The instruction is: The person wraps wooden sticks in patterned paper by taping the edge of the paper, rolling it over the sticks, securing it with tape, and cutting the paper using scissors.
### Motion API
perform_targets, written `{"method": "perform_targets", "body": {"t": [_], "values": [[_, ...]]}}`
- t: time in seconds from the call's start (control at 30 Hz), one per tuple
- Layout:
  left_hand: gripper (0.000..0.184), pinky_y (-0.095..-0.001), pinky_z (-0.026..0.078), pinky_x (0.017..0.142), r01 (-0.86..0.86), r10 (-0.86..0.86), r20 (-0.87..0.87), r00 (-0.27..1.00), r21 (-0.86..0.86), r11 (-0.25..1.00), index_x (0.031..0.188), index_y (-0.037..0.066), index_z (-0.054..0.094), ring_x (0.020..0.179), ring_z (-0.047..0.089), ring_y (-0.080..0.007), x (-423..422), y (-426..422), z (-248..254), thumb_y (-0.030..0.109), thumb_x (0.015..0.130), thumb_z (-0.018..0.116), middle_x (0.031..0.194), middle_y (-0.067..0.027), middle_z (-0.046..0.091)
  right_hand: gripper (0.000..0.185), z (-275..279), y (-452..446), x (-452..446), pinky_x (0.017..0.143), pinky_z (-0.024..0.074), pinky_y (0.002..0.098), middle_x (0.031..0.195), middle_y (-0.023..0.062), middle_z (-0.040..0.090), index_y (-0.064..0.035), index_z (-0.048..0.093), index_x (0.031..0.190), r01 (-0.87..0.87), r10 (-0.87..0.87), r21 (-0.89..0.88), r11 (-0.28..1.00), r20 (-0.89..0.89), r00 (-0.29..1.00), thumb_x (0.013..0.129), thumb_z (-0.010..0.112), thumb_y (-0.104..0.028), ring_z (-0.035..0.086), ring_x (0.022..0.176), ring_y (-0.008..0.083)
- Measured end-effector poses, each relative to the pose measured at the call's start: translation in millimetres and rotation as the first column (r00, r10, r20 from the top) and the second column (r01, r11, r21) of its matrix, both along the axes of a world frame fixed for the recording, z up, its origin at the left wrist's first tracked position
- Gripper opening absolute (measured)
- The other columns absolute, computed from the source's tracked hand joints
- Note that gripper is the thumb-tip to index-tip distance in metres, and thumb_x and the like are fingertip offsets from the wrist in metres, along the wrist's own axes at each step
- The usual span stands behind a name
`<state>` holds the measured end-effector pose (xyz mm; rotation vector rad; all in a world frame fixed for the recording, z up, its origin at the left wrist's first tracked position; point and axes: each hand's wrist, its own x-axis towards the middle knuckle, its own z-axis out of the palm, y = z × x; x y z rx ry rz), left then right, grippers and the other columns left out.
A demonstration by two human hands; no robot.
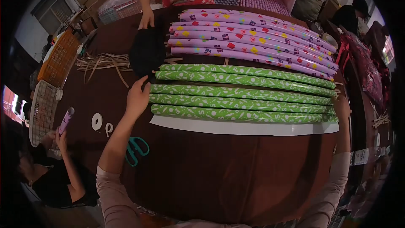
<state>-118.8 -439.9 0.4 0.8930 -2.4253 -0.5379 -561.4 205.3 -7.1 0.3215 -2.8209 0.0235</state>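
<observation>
My left hand (138, 96) is at the left ends of several green patterned wrapping paper rolls (244, 95), its fingers stretched out against them. At their right ends is my right hand (342, 103), with its fingers mostly hidden. The green rolls lie side by side, and a white sheet (244, 128) shows along their near edge. Beyond them lie several purple patterned rolls (249, 38). A black, soft-looking object (147, 52), whose kind I cannot make out, is just beyond my left hand. Teal-handled scissors (137, 150) lie beside my left forearm.
Two white tape rolls, one larger (97, 121) and one smaller (109, 129), lie on the dark table (236, 173). Tan strips (103, 63) are bundled farther back. Across the table, a co-worker's hand (146, 19) touches the black object. At left, another person holds a purple roll (66, 120).
</observation>
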Motion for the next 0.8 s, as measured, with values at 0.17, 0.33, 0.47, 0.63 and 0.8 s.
{"method": "perform_targets", "body": {"t": [0.17,0.33,0.47,0.63,0.8], "values": [[0.038,-0.0341,0.049,0.089,-0.024,-0.012,0.090,0.996,0.379,0.925,0.133,0.005,0.057,0.102,0.064,-0.0222,12,11,14,0.009,0.095,0.058,0.111,-0.0167,0.067,0.050,-13,19,-11,0.062,0.0433,0.0466,0.061,0.0130,0.055,0.0010,0.059,0.070,0.086,-0.029,-0.219,0.972,0.248,0.968,0.094,0.063,-0.042,0.056,0.058,0.0265],[0.041,-0.0355,0.048,0.092,0.064,-0.040,-0.067,0.997,0.407,0.911,0.135,0.005,0.055,0.109,0.062,-0.0231,10,7,-1,0.003,0.094,0.057,0.115,-0.0165,0.066,0.051,0,-3,15,0.058,0.0401,0.0424,0.053,0.0094,0.046,0.0001,0.055,0.064,0.106,-0.035,-0.333,0.937,0.214,0.976,0.095,0.062,-0.039,0.046,0.052,0.0206],[0.045,-0.0355,0.047,0.095,0.103,-0.059,-0.106,0.993,0.477,0.873,0.141,0.006,0.049,0.115,0.060,-0.0241,17,12,4,0.006,0.096,0.057,0.124,-0.0178,0.062,0.050,-8,14,3,0.061,0.0434,0.0431,0.062,0.0134,0.056,0.0008,0.057,0.069,0.069,-0.018,-0.253,0.965,0.198,0.980,0.097,0.058,-0.041,0.055,0.059,0.0267],[0.046,-0.0331,0.046,0.096,0.054,-0.019,-0.089,0.996,0.410,0.910,0.144,0.006,0.045,0.114,0.059,-0.0221,42,15,0,0.008,0.099,0.054,0.125,-0.0163,0.061,0.041,8,28,37,0.068,0.0490,0.0469,0.084,0.0199,0.066,-0.0005,0.064,0.086,0.078,-0.076,-0.057,0.995,0.043,0.996,0.097,0.054,-0.038,0.065,0.080,0.0381],[0.042,-0.0254,0.043,0.091,0.082,-0.040,-0.097,0.994,0.475,0.876,0.143,0.007,0.045,0.104,0.058,-0.0144,60,15,-4,0.008,0.101,0.050,0.114,-0.0106,0.061,0.026,6,58,41,0.075,0.0508,0.0497,0.094,0.0215,0.069,-0.0039,0.067,0.097,0.004,-0.004,0.005,1.000,0.032,0.999,0.092,0.055,-0.027,0.065,0.088,0.0413]]}}
